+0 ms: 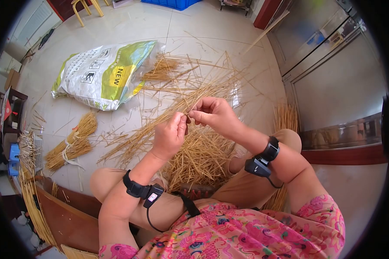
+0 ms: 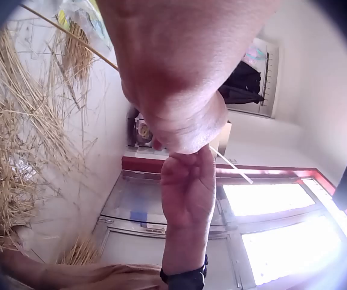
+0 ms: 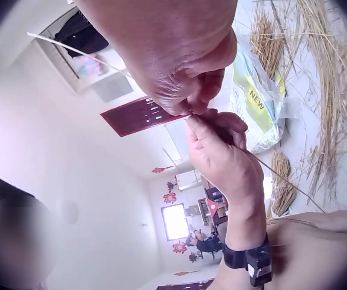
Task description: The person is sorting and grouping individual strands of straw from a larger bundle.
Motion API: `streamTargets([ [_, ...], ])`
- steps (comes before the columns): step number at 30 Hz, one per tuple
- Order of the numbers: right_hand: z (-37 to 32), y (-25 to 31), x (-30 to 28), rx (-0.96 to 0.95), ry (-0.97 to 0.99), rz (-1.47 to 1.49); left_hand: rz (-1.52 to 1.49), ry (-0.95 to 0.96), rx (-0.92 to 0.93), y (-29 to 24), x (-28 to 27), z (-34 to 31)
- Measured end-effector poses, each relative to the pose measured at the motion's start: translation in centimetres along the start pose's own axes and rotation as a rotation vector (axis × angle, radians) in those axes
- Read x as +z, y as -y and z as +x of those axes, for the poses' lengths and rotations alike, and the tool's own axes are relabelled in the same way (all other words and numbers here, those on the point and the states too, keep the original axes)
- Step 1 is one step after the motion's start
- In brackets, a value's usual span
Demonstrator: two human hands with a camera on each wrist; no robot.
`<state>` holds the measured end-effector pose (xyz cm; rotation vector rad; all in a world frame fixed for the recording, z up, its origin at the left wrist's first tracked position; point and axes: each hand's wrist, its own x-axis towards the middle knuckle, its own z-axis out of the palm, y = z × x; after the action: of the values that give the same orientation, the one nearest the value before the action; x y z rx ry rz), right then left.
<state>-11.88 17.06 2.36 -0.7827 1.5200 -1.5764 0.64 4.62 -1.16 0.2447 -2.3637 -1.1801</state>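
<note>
Head view showed the left hand (image 1: 170, 134) and the right hand (image 1: 216, 115) meeting above the straw heap (image 1: 199, 160), fingertips pinching narrowly. Both held, above this heap, one thin stalk (image 2: 77, 40), which looked long, nearly straight and yellow-brown.

Free air over straw (image 1: 199, 157), bag (image 1: 103, 75) ahead left

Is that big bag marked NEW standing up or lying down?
Lying down: the head view shows the bag stretched out on the tiled floor, its printed side facing up.
</note>
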Motion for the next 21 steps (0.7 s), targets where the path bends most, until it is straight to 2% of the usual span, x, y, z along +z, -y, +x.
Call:
streamTargets([
  [4,0.04,-0.7,0.04,-0.035,-0.015,0.112,-0.021,-0.085,0.028,-0.53,0.47,0.1],
  [7,0.21,-0.5,-0.15,-0.025,-0.117,0.082,0.08,-0.115,0.032,-0.06,0.51,0.02],
  [10,0.19,-0.28,-0.02,-0.041,-0.091,0.132,0.192,-0.143,0.115,0.44,0.38,0.03],
  [21,-0.02,-0.45,0.11,-0.048,-0.091,0.247,0.223,-0.116,0.144,0.02,0.22,0.1],
])
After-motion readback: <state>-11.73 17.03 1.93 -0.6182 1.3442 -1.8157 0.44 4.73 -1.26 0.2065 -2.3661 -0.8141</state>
